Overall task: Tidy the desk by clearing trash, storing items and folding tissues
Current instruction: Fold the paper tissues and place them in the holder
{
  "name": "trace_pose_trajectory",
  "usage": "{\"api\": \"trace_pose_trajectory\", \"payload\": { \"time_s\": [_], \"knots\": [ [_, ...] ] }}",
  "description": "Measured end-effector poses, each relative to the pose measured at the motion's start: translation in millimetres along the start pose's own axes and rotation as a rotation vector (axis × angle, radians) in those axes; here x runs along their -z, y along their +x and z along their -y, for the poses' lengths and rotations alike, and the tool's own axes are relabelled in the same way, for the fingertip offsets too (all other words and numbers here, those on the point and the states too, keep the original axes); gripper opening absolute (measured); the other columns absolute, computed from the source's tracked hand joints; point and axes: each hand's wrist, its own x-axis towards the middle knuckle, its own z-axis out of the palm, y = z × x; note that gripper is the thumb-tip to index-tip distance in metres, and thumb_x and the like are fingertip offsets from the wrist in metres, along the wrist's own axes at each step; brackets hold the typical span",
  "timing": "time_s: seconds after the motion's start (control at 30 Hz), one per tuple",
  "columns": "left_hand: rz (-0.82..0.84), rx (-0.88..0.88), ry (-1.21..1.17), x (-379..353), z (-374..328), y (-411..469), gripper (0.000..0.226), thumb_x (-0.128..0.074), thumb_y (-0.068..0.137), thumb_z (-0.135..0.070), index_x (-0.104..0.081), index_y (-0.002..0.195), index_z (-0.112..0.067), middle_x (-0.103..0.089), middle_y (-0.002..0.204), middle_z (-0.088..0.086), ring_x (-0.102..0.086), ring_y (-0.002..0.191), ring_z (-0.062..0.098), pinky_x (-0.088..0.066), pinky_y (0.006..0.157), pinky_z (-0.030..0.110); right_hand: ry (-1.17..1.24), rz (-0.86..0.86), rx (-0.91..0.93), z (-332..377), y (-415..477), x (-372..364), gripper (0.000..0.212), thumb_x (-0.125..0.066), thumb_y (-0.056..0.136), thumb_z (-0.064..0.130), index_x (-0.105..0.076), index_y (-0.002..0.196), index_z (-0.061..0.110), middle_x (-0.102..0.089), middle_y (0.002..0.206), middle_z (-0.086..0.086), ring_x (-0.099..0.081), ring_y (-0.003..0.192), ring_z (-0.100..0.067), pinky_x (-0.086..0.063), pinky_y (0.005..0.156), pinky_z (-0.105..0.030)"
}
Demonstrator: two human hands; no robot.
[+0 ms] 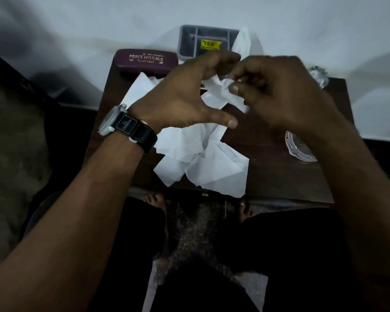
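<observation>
Both hands, left hand (185,95) and right hand (277,91), pinch one white tissue (221,91) at frame centre, above the desk (279,172).

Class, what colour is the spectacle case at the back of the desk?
Maroon, with pale lettering on the lid; the case shows best in the head view.

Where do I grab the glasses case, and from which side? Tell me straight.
Best grip the case across its narrow width at mid-length, coming from above. It lies flat and shut with its long sides facing near and far, so thumb and fingers can probably span it. The organizer sits close by its right end, and a tissue reaches its near edge.
</observation>
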Motion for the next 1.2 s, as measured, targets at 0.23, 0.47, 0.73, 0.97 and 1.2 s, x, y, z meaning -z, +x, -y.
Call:
{"api": "trace_pose_trajectory", "payload": {
  "time_s": [0.23,0.47,0.73,0.97,1.2],
  "knots": [
    [-0.21,0.085,-0.226,8.2,-6.6,-4.0,0.057,-0.094,0.071,-0.027,-0.069,0.121,-0.011,-0.076,0.112,-0.004,-0.076,0.098,0.013,-0.064,0.083,0.033,0.277,-0.141,-0.108,-3.9,-1.7,-0.3,0.009,-0.069,0.095,0.019,-0.071,0.103,0.022,-0.072,0.09,0.005,-0.07,0.083,-0.003,-0.056,0.077,-0.019],
    [-0.037,0.291,-0.321,7.0,-11.2,-4.0,0.041,-0.085,0.08,-0.032,-0.074,0.119,-0.022,-0.078,0.111,-0.01,-0.074,0.099,0.001,-0.06,0.082,0.02,0.442,-0.117,-0.227,-18.9,-5.3,-6.8,0.013,-0.068,0.096,0.012,-0.071,0.108,0.019,-0.073,0.087,0.003,-0.074,0.071,-0.008,-0.059,0.069,-0.024],
    [-0.195,0.427,-0.494,7.6,-1.9,-0.9,0.032,-0.081,0.087,-0.026,-0.075,0.117,-0.014,-0.079,0.11,-0.001,-0.076,0.1,0.012,-0.063,0.086,0.035,0.468,-0.135,-0.358,-20.0,-5.8,-7.1,0.016,-0.068,0.098,0.028,-0.071,0.112,0.022,-0.076,0.098,-0.002,-0.072,0.079,-0.012,-0.06,0.073,-0.031],
    [-0.322,0.362,-0.308,6.8,4.6,1.8,0.029,-0.073,0.095,-0.023,-0.07,0.121,-0.01,-0.074,0.112,0.0,-0.071,0.089,0.001,-0.062,0.077,0.025,-0.202,0.541,-0.483,-21.5,-39.7,-42.5,0.074,-0.086,0.07,0.057,-0.063,0.127,0.015,-0.063,0.112,0.001,-0.061,0.109,-0.02,-0.051,0.092,-0.034],
    [-0.345,0.406,-0.237,3.4,9.5,7.4,0.065,-0.076,0.082,-0.045,-0.06,0.134,-0.01,-0.068,0.128,-0.001,-0.067,0.109,0.01,-0.059,0.086,0.023,-0.119,0.459,-0.438,-26.6,-43.5,-62.0,0.02,-0.087,0.075,0.036,-0.073,0.081,0.024,-0.06,0.072,0.017,-0.064,0.077,-0.008,-0.047,0.073,-0.025]
  ]
}}
